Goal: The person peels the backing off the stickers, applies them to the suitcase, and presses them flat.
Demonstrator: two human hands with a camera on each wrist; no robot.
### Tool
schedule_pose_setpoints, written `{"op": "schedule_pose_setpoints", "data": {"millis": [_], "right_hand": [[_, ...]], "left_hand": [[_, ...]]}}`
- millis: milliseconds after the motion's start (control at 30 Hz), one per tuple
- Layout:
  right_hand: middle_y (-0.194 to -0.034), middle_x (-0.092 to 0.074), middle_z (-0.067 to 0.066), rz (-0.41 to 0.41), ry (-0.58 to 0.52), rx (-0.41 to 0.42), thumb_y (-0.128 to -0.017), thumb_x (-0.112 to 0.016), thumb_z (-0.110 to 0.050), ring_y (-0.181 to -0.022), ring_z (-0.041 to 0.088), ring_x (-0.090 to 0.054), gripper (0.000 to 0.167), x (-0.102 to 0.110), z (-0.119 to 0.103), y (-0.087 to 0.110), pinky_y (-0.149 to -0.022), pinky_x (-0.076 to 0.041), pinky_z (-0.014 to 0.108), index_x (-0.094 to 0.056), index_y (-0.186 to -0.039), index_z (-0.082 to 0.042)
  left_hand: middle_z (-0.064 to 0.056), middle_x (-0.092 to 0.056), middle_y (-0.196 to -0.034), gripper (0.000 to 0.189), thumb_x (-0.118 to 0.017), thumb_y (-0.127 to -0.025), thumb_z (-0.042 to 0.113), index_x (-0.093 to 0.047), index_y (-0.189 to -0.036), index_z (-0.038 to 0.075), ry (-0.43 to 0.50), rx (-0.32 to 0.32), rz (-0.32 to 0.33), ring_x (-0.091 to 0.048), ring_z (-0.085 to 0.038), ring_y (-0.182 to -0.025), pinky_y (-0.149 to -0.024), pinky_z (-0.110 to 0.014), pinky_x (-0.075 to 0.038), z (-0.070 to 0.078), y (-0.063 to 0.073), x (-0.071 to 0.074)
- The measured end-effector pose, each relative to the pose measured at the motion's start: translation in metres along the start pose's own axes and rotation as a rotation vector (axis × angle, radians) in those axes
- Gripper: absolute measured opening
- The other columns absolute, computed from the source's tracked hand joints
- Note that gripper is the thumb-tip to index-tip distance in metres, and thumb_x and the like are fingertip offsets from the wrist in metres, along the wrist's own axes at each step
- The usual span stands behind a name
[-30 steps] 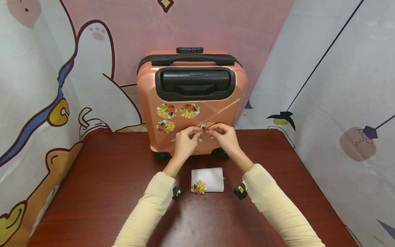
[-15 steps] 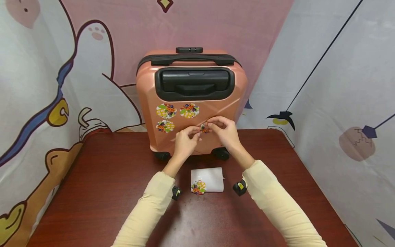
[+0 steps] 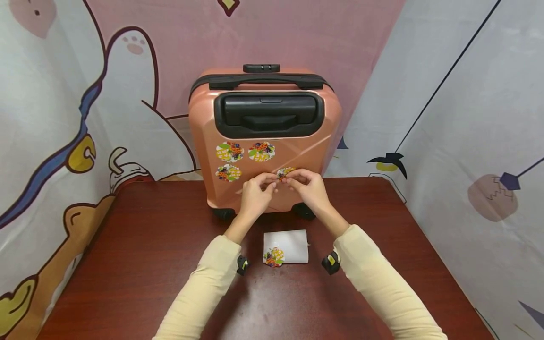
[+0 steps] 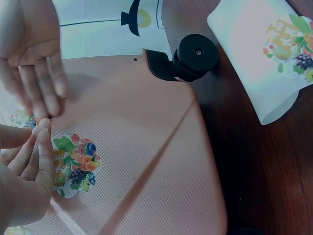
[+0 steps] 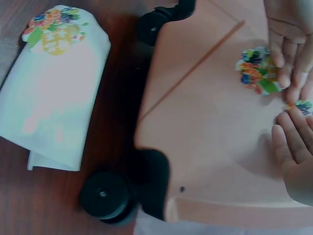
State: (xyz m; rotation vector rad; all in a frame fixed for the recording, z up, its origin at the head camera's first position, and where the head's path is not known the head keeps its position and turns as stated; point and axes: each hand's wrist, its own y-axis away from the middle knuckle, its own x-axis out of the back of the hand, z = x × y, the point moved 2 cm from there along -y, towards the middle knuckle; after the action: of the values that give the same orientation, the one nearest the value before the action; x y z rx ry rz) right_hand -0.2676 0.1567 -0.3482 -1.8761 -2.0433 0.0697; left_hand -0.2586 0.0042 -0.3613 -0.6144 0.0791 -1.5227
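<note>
A fruit-patterned sticker [image 3: 284,173] sits between my two hands, close against the front of an orange-pink suitcase [image 3: 272,153]. My left hand [image 3: 256,194] pinches its left edge between thumb and fingers. From the other side, my right hand [image 3: 311,189] pinches the right edge, and its fingers cover part of the print. In the right wrist view the same sticker [image 5: 302,106] shows between both sets of fingertips. Three matching stickers are stuck on the shell: one at upper left [image 3: 230,152], one beside it [image 3: 261,151] and one below [image 3: 228,173].
A curled white backing sheet [image 3: 293,246] lies on the dark red table [image 3: 161,264], with another fruit sticker [image 3: 274,257] at its front left corner. The suitcase stands on black wheels [image 3: 303,211], close to a cartoon-printed cloth [image 3: 170,52].
My right hand rose slightly along the sticker half a second ago, bending or covering its upper part, then came back down to its right edge. The left hand stays nearly in place.
</note>
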Motion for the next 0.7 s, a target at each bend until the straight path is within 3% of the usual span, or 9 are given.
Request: {"op": "schedule_pose_setpoints", "data": {"millis": [167,267,467,700], "right_hand": [[-0.092,-0.064,0.027,0.026,-0.067,0.112,-0.086,-0.059,0.002,-0.083,0.034,-0.063,0.014,0.002,-0.015,-0.001,-0.070,-0.051,0.045,-0.063,-0.095,0.012],[-0.092,-0.064,0.027,0.030,-0.077,0.139,-0.086,-0.059,0.002,-0.082,0.031,-0.064,0.014,0.003,-0.018,-0.001,-0.068,-0.052,0.041,-0.063,-0.095,0.012],[-0.095,-0.064,0.027,0.002,-0.071,0.045,-0.086,-0.059,0.000,-0.088,0.037,-0.061,0.016,0.002,-0.003,0.003,-0.071,-0.052,0.035,-0.063,-0.097,0.012],[-0.094,-0.063,0.028,-0.013,-0.029,-0.023,-0.086,-0.060,0.001,-0.086,0.039,-0.062,0.015,0.002,0.004,0.004,-0.070,-0.052,0.039,-0.063,-0.096,0.012]], "left_hand": [[-0.013,-0.068,-0.089,0.015,-0.059,-0.086,0.000,-0.067,-0.100,0.000,-0.004,-0.003,0.004,-0.066,-0.022,-0.071,-0.058,-0.028,-0.050,0.000,0.000,0.000],[-0.012,-0.068,-0.089,0.015,-0.059,-0.086,0.000,-0.067,-0.100,0.000,-0.005,-0.004,0.006,-0.066,-0.021,-0.071,-0.058,-0.027,-0.050,-0.001,0.000,-0.001],[-0.012,-0.068,-0.089,0.015,-0.059,-0.086,0.000,-0.067,-0.099,0.000,0.000,-0.017,0.006,-0.065,-0.022,-0.072,-0.059,-0.027,-0.050,-0.001,0.000,-0.001],[-0.012,-0.068,-0.088,0.014,-0.059,-0.086,-0.001,-0.067,-0.098,-0.001,0.002,-0.024,0.008,-0.065,-0.022,-0.072,-0.060,-0.028,-0.050,0.000,0.001,-0.001]]}}
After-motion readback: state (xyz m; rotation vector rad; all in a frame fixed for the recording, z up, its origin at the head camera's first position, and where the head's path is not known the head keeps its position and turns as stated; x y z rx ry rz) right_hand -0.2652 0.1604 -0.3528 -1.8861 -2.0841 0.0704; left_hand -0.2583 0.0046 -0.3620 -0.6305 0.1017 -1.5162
